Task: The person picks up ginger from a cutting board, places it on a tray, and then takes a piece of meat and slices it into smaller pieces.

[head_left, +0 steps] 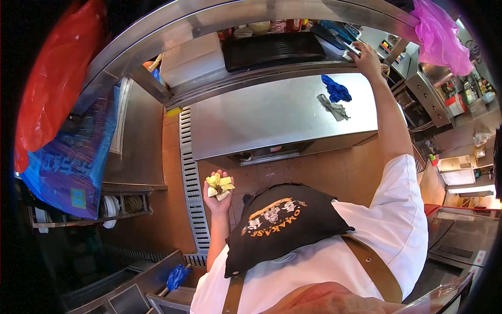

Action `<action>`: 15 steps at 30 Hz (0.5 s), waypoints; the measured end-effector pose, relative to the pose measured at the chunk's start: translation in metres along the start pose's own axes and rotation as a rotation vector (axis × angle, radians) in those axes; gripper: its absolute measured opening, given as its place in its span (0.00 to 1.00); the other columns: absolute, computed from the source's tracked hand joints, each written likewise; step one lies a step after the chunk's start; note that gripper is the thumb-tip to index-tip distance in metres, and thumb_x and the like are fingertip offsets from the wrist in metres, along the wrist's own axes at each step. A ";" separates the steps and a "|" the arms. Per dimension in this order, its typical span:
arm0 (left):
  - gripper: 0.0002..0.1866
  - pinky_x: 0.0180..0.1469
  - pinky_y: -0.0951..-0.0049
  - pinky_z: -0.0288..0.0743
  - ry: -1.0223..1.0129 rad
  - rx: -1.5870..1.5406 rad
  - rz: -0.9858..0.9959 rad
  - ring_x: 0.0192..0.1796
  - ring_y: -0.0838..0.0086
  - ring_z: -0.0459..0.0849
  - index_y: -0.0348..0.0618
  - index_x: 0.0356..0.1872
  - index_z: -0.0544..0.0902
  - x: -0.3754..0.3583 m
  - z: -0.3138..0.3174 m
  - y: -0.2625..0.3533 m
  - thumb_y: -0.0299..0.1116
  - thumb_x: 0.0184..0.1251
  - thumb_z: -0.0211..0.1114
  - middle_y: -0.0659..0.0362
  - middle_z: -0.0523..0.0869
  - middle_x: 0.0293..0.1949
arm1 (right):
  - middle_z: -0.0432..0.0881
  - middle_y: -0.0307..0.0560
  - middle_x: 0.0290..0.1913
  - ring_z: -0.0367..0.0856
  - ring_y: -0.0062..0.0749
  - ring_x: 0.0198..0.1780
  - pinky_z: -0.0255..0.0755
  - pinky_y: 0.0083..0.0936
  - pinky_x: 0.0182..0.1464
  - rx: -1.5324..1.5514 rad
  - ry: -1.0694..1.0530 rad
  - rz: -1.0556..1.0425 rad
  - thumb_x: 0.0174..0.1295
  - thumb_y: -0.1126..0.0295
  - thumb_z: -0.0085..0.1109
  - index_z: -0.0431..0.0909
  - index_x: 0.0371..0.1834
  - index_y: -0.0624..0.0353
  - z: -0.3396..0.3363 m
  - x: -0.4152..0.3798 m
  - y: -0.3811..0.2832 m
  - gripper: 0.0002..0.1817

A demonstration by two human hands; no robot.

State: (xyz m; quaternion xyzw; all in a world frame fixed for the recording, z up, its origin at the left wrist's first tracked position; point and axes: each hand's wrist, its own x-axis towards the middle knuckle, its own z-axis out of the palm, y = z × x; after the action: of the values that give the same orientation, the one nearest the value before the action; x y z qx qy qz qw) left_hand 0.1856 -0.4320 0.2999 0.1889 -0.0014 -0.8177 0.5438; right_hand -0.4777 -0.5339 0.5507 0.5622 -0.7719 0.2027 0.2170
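My left hand (218, 194) is palm up over the floor, its fingers curled round several pale yellow food pieces (219, 184). My right hand (366, 58) reaches up to the metal shelf (246, 81), its fingers closed on a slim metallic object (352, 50) that I cannot make out clearly. Beside that hand on the shelf lie a dark blue item (334, 32) and a black tray (274, 49). Below the shelf, a blue cloth (336, 89) and a grey cloth (333, 108) rest on the steel counter (251, 120).
A white box (191, 59) sits on the shelf's left part. Red (63, 73), blue (78, 162) and pink (442, 36) bags hang at the sides. Stacked plates (111, 209) stand at lower left. A floor drain grate (194, 209) runs beside the counter.
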 end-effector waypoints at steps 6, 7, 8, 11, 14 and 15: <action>0.20 0.75 0.40 0.67 -0.017 -0.013 0.046 0.67 0.56 0.81 0.47 0.60 0.83 -0.005 -0.007 0.022 0.49 0.82 0.55 0.54 0.85 0.63 | 0.82 0.49 0.65 0.78 0.50 0.68 0.72 0.43 0.71 0.108 -0.020 -0.256 0.63 0.59 0.75 0.77 0.70 0.48 -0.021 0.016 0.000 0.31; 0.20 0.75 0.40 0.67 -0.035 -0.016 0.057 0.67 0.56 0.81 0.47 0.60 0.83 -0.007 -0.009 0.022 0.49 0.82 0.56 0.54 0.85 0.63 | 0.81 0.51 0.67 0.77 0.51 0.69 0.71 0.43 0.71 0.155 -0.053 -0.324 0.64 0.60 0.74 0.76 0.72 0.49 -0.018 0.025 -0.003 0.32; 0.20 0.74 0.40 0.68 -0.003 -0.022 0.066 0.67 0.56 0.81 0.47 0.60 0.83 -0.010 -0.011 0.020 0.49 0.82 0.56 0.54 0.85 0.63 | 0.80 0.52 0.68 0.76 0.52 0.70 0.71 0.43 0.72 0.204 -0.087 -0.384 0.65 0.61 0.73 0.75 0.73 0.51 -0.014 0.030 -0.004 0.33; 0.20 0.74 0.40 0.69 0.054 -0.014 0.079 0.67 0.57 0.81 0.47 0.60 0.83 -0.012 -0.010 0.010 0.49 0.81 0.57 0.54 0.86 0.62 | 0.78 0.50 0.72 0.74 0.51 0.74 0.69 0.40 0.74 0.335 -0.289 -0.376 0.65 0.63 0.73 0.75 0.73 0.51 0.003 0.055 -0.030 0.32; 0.20 0.73 0.40 0.69 0.063 -0.025 0.087 0.67 0.56 0.81 0.47 0.60 0.83 -0.013 -0.012 -0.004 0.49 0.81 0.56 0.54 0.86 0.62 | 0.78 0.51 0.72 0.75 0.51 0.72 0.68 0.40 0.75 0.261 -0.174 -0.456 0.64 0.59 0.73 0.80 0.67 0.52 0.026 0.073 -0.065 0.28; 0.20 0.73 0.39 0.69 0.088 -0.041 0.084 0.67 0.56 0.81 0.47 0.60 0.84 -0.014 -0.013 -0.008 0.49 0.81 0.56 0.54 0.86 0.62 | 0.79 0.51 0.71 0.76 0.51 0.71 0.68 0.41 0.75 0.263 -0.135 -0.492 0.64 0.58 0.73 0.81 0.65 0.52 0.023 0.075 -0.082 0.27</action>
State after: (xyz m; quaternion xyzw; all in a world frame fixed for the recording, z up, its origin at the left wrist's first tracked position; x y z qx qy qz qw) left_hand 0.1876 -0.4142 0.2904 0.2130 0.0312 -0.7849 0.5810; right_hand -0.4221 -0.6282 0.5796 0.7682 -0.5920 0.2044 0.1328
